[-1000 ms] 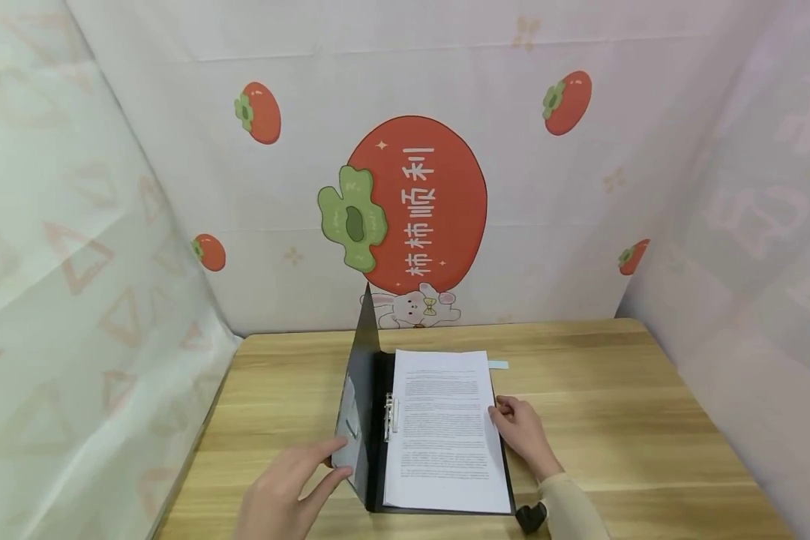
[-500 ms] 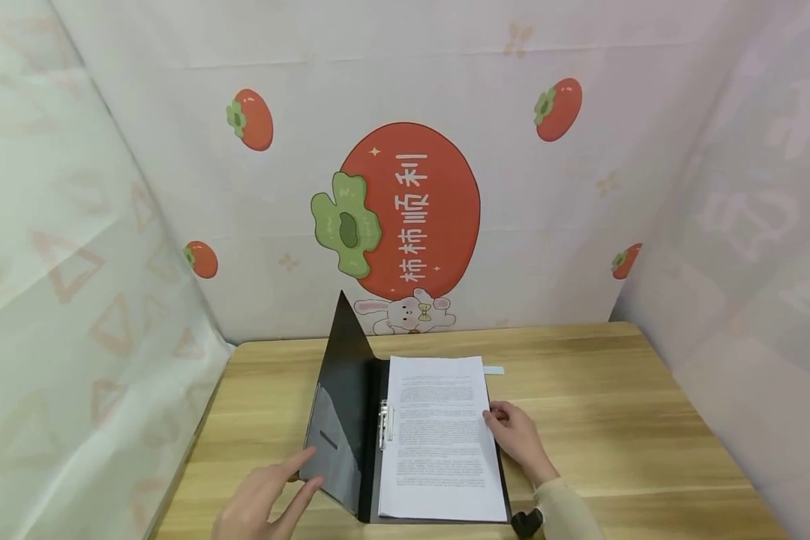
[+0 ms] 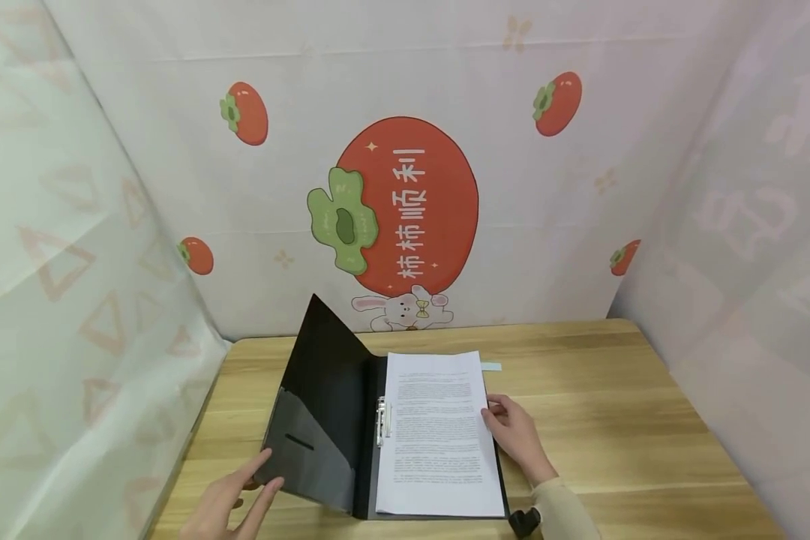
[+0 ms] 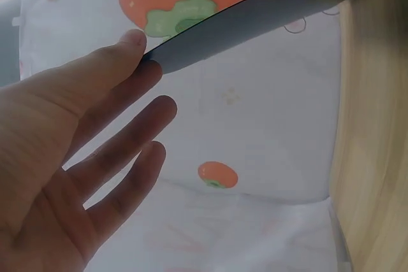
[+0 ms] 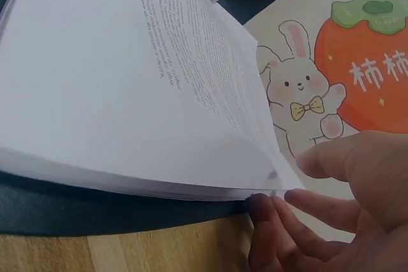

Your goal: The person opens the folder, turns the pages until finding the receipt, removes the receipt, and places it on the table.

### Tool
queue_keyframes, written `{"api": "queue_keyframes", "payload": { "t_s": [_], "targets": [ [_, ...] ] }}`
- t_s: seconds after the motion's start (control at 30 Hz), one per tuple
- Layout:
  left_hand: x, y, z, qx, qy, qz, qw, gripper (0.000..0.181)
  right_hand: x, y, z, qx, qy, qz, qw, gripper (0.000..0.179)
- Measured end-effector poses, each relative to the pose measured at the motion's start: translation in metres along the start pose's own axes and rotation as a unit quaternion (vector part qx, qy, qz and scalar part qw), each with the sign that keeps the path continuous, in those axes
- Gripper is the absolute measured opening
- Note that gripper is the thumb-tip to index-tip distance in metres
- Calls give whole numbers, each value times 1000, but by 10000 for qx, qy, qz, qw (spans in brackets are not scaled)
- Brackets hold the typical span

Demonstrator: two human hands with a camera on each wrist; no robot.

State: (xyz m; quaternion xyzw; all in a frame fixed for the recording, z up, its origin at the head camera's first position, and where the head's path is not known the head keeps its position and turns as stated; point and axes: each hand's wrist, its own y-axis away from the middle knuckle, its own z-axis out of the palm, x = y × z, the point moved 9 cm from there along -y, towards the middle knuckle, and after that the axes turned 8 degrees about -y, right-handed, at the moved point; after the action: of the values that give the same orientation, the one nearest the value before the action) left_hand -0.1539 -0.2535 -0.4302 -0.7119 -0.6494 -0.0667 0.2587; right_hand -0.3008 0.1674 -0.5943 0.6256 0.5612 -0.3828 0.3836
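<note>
A black clip folder [image 3: 363, 472] lies on the table with its cover [image 3: 324, 367] raised and leaning left. My left hand [image 3: 226, 499] pinches the cover's lower outer corner between thumb and index finger; in the left wrist view the other fingers stay extended. A stack of printed paper [image 3: 439, 450] lies on the folder's right side, beside a metal clip [image 3: 381, 421] at the spine. A clear pocket [image 3: 310, 450] covers the lower inside of the cover. My right hand [image 3: 516, 435] holds the folder's right edge, its thumb at the paper's edge and its fingertips against the board.
The wooden table [image 3: 621, 420] extends to both sides of the folder. A pale blue tab [image 3: 491, 367] sticks out by the paper's top right. A black object [image 3: 524, 523] sits at the right wrist. A white printed curtain [image 3: 547, 247] stands behind the table.
My left hand has moved left and swung the folder's cover from nearly upright to a wider angle, showing more of its inside. My right hand has stayed at the right edge.
</note>
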Motion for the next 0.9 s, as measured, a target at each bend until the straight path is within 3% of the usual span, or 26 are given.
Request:
{"api": "queue_keyframes", "payload": {
  "t_s": [0.07,0.17,0.23,0.27,0.4,0.5,0.67,0.8,0.9],
  "targets": [
    [-7,3,-1,76,-41,-360,9993,45,-1,-3,-2,40,57,-87,9999,37],
    [-11,9,-9,847,-245,-365,9954,47,-2,-5,-6,106,133,-88,9998,37],
    [-14,16,-14,1405,-406,-332,9887,49,0,-5,-8,112,160,-6,9998,37],
    [-17,19,-15,1530,-451,-357,9866,50,1,-4,-8,103,160,36,9998,37],
    [-39,26,-10,1384,-375,-899,9856,47,3,-2,-6,18,92,169,9998,38],
    [-57,31,-6,1387,-386,-1349,9803,45,1,-2,-5,-21,25,154,9999,37],
    [-82,38,5,1517,-571,-1585,9740,44,-3,-3,-5,-111,-56,191,9997,37],
    [-106,43,23,1314,-407,-1659,9765,44,-2,-6,-5,-150,19,300,9994,37],
    [-126,45,41,919,-347,-1876,9773,45,0,-6,-5,-168,46,375,9991,37]
  ]
}}
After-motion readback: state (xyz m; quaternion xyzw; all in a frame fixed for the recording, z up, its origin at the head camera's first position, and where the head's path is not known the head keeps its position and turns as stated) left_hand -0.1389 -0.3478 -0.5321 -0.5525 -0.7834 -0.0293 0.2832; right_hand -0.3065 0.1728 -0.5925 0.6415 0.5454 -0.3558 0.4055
